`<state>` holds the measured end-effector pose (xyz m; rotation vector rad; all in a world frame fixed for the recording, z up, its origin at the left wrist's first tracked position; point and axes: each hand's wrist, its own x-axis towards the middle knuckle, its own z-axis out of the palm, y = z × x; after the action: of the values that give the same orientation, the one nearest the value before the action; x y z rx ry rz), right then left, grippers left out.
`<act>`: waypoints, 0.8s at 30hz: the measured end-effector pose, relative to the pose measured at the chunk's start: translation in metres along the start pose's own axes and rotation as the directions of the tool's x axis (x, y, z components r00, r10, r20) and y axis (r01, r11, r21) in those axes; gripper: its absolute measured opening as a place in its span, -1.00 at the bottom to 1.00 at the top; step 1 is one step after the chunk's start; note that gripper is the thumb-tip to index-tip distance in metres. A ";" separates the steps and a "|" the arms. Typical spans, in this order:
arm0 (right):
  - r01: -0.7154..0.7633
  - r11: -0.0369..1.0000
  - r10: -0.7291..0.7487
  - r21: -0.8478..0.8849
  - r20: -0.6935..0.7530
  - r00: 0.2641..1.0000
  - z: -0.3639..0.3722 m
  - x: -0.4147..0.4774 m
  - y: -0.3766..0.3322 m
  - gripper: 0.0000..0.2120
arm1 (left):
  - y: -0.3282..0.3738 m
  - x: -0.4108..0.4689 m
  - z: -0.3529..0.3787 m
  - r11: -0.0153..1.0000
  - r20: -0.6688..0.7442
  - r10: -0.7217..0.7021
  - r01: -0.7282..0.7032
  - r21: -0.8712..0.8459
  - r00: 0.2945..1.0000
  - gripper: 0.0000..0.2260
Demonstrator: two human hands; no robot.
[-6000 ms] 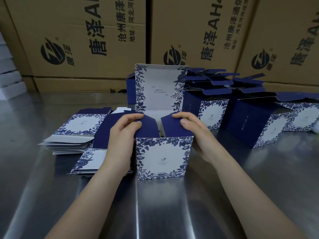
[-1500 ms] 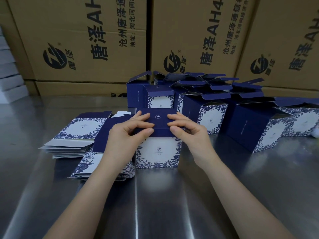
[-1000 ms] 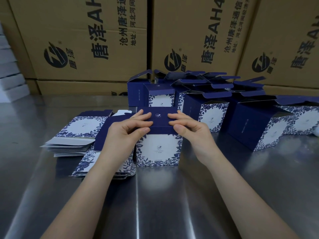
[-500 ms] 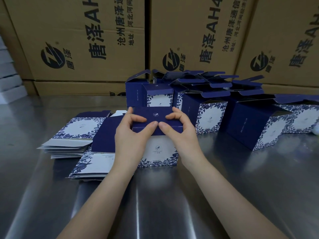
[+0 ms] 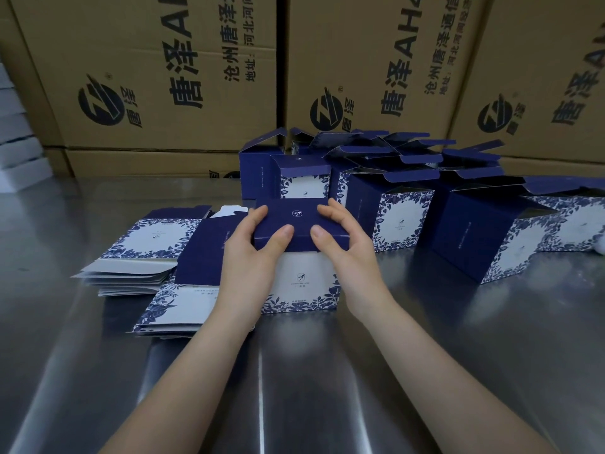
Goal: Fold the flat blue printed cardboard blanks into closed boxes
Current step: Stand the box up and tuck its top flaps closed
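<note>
A blue-and-white printed box (image 5: 302,290) stands on the steel table (image 5: 327,371) in front of me, its dark blue lid (image 5: 294,217) folded down over the top. My left hand (image 5: 252,253) grips the lid's left side, thumb on the front edge and fingers on top. My right hand (image 5: 343,247) grips the lid's right side the same way. Two stacks of flat blanks lie to the left: a nearer stack (image 5: 183,303) partly under my left forearm and a farther stack (image 5: 144,250).
Several folded boxes with raised flaps (image 5: 402,204) crowd the table behind and to the right, one large box (image 5: 484,234) lying at the right. Big brown shipping cartons (image 5: 163,70) wall off the back. White stacked items (image 5: 16,149) sit at the far left edge.
Six seconds ago the box stood with its lid upright and side flaps being folded in. The lid has since come down, and both hands have shifted to its sides and front edge.
</note>
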<state>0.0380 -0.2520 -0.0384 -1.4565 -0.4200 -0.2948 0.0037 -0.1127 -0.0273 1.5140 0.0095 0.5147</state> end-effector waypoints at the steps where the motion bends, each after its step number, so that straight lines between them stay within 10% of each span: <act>1: 0.000 1.000 0.000 0.006 0.010 1.000 -0.001 0.000 0.001 -0.73 | 0.000 0.000 0.000 1.000 0.005 -0.007 0.007 -0.014 1.000 -0.57; 14: -0.034 0.996 0.029 0.077 0.072 0.997 -0.010 0.001 0.000 -0.70 | -0.004 -0.001 -0.003 0.986 0.076 -0.051 0.062 -0.156 0.996 -0.66; 24: 0.104 0.964 -0.099 -0.246 0.032 0.995 -0.010 -0.006 -0.007 -0.76 | -0.002 -0.004 -0.002 0.983 0.059 -0.013 0.024 -0.182 0.998 -0.55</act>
<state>0.0304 -0.2633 -0.0359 -1.6851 -0.4877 -0.4277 -0.0001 -0.1118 -0.0303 1.3474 -0.0665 0.4451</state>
